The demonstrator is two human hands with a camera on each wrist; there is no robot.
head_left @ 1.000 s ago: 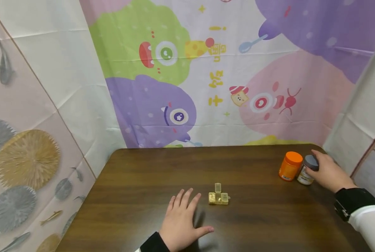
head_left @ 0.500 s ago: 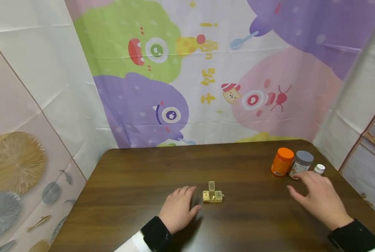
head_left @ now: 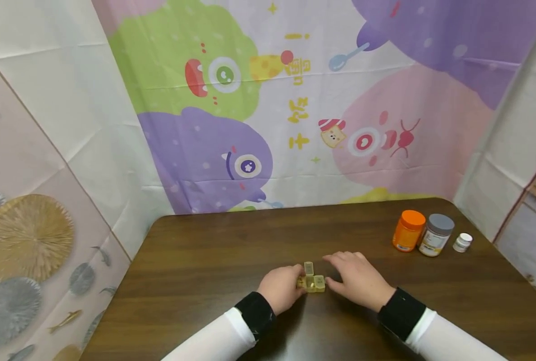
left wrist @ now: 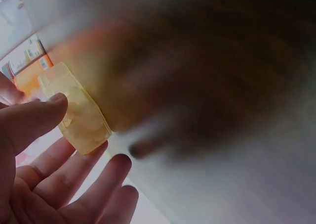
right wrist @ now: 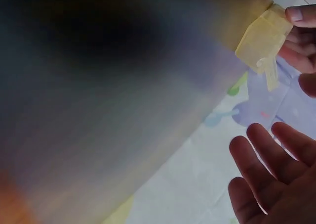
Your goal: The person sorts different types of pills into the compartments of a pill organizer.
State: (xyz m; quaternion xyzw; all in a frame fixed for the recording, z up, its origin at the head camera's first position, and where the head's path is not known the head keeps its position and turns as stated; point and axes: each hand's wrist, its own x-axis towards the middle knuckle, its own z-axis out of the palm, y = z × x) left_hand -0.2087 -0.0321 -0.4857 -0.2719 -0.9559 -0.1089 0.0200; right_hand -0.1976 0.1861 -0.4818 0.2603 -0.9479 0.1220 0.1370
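A small yellow see-through pill box (head_left: 315, 284) sits on the brown table, one compartment lid (head_left: 309, 268) standing up at its far side. White pieces show inside it. My left hand (head_left: 282, 288) pinches the box's left end between thumb and fingers. In the left wrist view the thumb lies across the pill box (left wrist: 81, 115), with fingers on the other side. Just right of the box is my right hand (head_left: 357, 281), its fingers loosely extended and holding nothing. The right wrist view shows these fingers (right wrist: 261, 169) apart from the pill box (right wrist: 261, 41).
Toward the back right of the table (head_left: 232, 240) stand an orange bottle (head_left: 408, 231), a white bottle with a grey lid (head_left: 436, 235) and a small white bottle (head_left: 463, 242). A cartoon-printed cloth (head_left: 304, 180) hangs behind the table's far edge.
My right hand has left the grey-lidded bottle and come left beside the pill box. My left hand has moved right and taken hold of the box. The small white bottle is now fully visible.
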